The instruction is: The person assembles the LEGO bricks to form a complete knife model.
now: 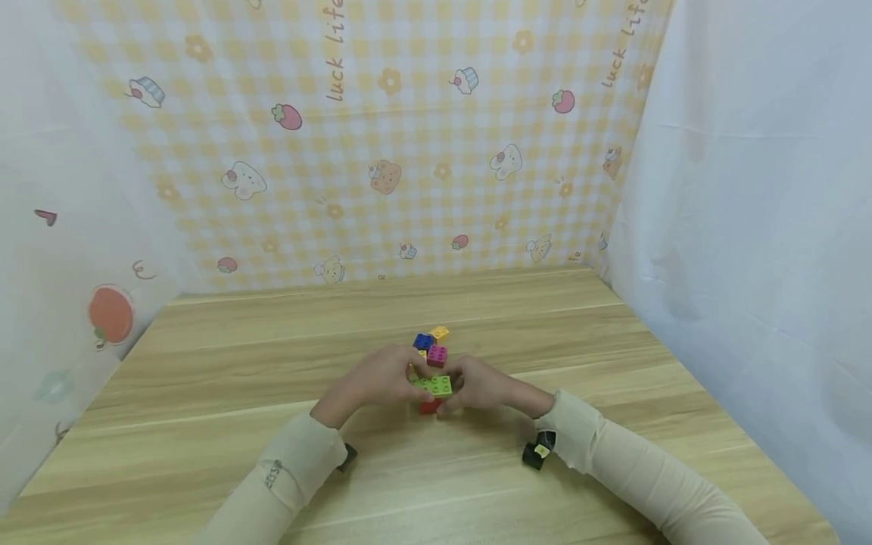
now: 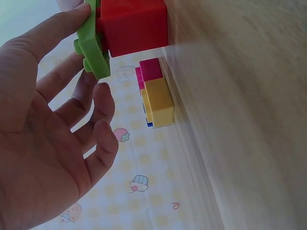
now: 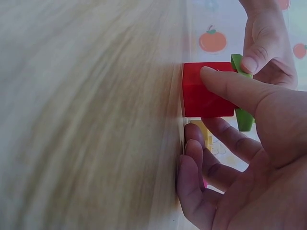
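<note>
A red toy brick [image 3: 208, 103] stands on the wooden table between the two hands. On top of it lies a thin lime-green building plate [image 1: 441, 386], tilted a little against the brick. My left hand [image 1: 393, 376] pinches the green plate, thumb on the near edge, and its other fingers are loosely bent in the left wrist view. From the other side, my right hand [image 1: 482, 384] grips the red brick between thumb and forefinger. Whether the plate's studs are fully seated on the brick, I cannot tell.
Just beyond the hands are a magenta brick [image 1: 437, 356], a blue brick [image 1: 423, 342], a yellow brick [image 2: 159, 103] and an orange-yellow piece [image 1: 440, 332]. A patterned cloth [image 1: 436, 151] hangs behind the table [image 1: 272, 333], with white cloth at both sides.
</note>
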{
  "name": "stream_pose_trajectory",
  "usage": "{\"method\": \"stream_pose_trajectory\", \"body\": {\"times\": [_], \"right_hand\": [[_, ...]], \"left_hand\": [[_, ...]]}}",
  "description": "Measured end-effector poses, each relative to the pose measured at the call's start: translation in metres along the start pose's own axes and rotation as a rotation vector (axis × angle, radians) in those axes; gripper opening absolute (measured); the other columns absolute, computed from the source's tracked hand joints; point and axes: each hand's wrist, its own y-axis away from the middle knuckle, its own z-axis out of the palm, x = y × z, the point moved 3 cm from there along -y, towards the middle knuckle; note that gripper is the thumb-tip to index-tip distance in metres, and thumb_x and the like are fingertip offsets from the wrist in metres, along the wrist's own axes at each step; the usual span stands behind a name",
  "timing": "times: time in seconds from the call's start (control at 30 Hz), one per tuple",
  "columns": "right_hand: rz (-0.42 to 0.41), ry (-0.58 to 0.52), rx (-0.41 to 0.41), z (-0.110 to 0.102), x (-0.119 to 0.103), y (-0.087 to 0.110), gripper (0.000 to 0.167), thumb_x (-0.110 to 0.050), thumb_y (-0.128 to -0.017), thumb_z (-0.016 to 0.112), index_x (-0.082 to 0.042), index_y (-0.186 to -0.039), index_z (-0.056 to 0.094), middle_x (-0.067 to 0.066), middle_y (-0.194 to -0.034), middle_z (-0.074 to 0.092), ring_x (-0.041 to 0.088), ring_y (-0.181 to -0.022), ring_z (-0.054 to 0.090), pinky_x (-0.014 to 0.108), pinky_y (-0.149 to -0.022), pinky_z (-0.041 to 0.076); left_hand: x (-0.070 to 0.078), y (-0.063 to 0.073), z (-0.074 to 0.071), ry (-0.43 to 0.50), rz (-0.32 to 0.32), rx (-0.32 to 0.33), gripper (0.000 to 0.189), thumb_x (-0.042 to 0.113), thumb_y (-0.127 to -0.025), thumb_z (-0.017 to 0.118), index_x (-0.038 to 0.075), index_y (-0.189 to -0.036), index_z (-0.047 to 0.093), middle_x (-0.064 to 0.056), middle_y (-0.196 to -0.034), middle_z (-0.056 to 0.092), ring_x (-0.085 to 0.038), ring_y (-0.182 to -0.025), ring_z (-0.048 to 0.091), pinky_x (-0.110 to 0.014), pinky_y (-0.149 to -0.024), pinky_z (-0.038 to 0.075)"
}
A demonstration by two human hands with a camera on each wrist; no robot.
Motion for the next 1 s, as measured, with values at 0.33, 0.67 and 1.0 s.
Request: {"method": "stream_pose_trajectory", "body": {"times": [0.33, 0.67, 1.0], "right_hand": [[-0.034, -0.014, -0.013, -0.0006, -0.0028, -0.0004, 0.043, -0.013, -0.079, 0.085, -0.012, -0.118, 0.07, -0.003, -0.111, 0.068, 0.012, -0.086, 0.058, 0.024, -0.068, 0.05], [0.0, -0.004, -0.001, -0.001, 0.0006, -0.0007, 0.044, -0.013, -0.078, 0.085, -0.013, -0.119, 0.07, -0.003, -0.104, 0.067, 0.012, -0.077, 0.054, 0.023, -0.06, 0.045], [-0.015, -0.008, -0.007, 0.0, 0.0017, -0.0008, 0.041, -0.012, -0.078, 0.085, -0.012, -0.117, 0.07, -0.003, -0.099, 0.065, 0.01, -0.068, 0.05, 0.021, -0.055, 0.041]], "left_hand": [[-0.0001, -0.0007, 0.0004, 0.034, -0.043, 0.013, 0.03, 0.035, -0.076, 0.086, 0.02, -0.1, 0.075, 0.007, -0.091, 0.063, -0.015, -0.074, 0.052, -0.031, -0.059, 0.042], [0.0033, -0.0025, -0.0007, 0.016, -0.037, 0.009, 0.028, 0.033, -0.076, 0.086, 0.018, -0.098, 0.077, 0.009, -0.097, 0.065, -0.015, -0.079, 0.054, -0.031, -0.062, 0.045], [0.0032, -0.0038, 0.0014, -0.005, -0.054, 0.009, 0.029, 0.033, -0.076, 0.086, 0.018, -0.098, 0.076, 0.007, -0.098, 0.065, -0.015, -0.079, 0.054, -0.03, -0.061, 0.045]]}}
